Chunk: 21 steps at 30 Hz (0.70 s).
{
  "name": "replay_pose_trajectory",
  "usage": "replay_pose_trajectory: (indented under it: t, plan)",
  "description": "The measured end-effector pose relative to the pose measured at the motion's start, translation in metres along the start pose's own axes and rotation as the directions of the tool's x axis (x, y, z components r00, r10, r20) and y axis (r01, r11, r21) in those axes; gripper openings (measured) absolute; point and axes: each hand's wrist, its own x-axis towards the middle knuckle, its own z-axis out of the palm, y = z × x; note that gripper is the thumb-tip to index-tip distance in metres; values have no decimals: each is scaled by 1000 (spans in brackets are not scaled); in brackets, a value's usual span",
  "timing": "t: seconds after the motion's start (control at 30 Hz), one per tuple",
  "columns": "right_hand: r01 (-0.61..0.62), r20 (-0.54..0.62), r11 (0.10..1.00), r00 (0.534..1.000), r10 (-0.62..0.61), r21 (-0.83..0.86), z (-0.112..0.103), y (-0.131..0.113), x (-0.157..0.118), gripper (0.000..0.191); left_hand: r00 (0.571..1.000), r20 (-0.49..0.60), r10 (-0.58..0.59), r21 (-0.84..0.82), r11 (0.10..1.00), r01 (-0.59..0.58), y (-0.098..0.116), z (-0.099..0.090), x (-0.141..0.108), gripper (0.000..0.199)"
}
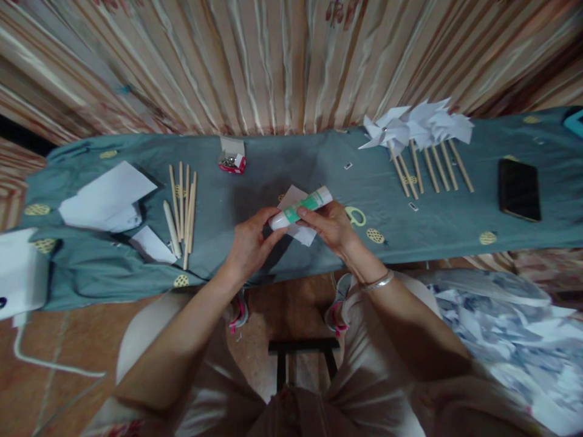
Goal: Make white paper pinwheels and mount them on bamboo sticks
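Note:
A white and green glue stick is held at a slant between my two hands. My left hand grips its lower left end. Around its upper right part closes my right hand, thumb lying along the label. Below the glue stick, a white piece of paper rests on the cloth, partly hidden by it and my fingers. Just right of my right hand shows the pale green handle of a pair of scissors; the rest is covered.
Several paper pinwheels on wooden sticks lie at the back right, with a black phone beyond. Leftward are loose wooden sticks, folded white paper and a small red box of metal pieces. A bag of paper stands lower right.

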Motion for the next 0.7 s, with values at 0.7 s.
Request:
replay_pose_trajectory:
  t: [0.7]
  plan:
    - [423,221,488,881,-418,-764,-49,-5,-18,18,986,-158,-53,318,942,102,-46,-41,3,30]
